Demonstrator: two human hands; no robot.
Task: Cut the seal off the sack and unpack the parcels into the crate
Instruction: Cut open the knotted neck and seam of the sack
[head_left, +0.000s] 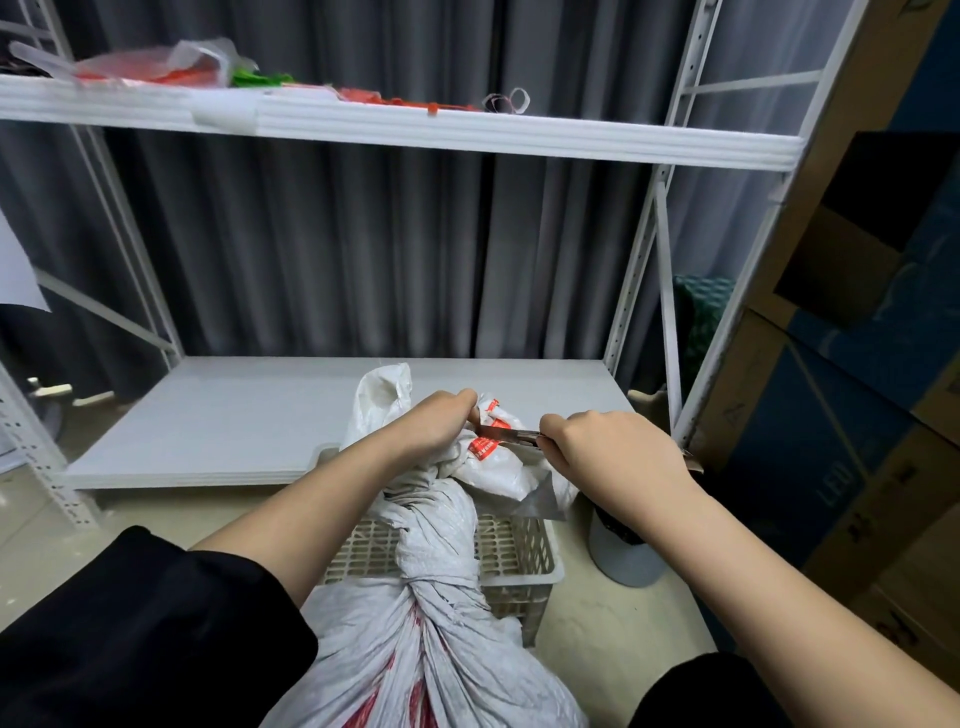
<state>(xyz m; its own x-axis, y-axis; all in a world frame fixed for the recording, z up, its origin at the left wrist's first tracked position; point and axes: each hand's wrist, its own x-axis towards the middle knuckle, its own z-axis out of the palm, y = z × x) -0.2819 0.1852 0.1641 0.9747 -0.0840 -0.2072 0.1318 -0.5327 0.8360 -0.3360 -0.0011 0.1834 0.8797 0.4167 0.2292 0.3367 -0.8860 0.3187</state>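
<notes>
One white woven plastic sack (415, 649), twisted at the neck, stands nearest, leaning over one beige slotted plastic crate (524, 566). Two hands work above: left hand (434, 423) grips the bunched neck by the red seal (485, 447); right hand (605, 454) clamps metal scissors (506, 434), blades at the seal. Beyond, one white lower shelf (234, 415) lies bare.

Sack (436, 649): below both hands, its neck rising between them.
Crate (524, 566): under the hands, behind the sack.
Scissors (506, 434): between the hands, at the seal (483, 448).
Lower shelf (234, 415): beyond the hands.
Boxes (857, 364): right of the right hand (608, 457).
</notes>
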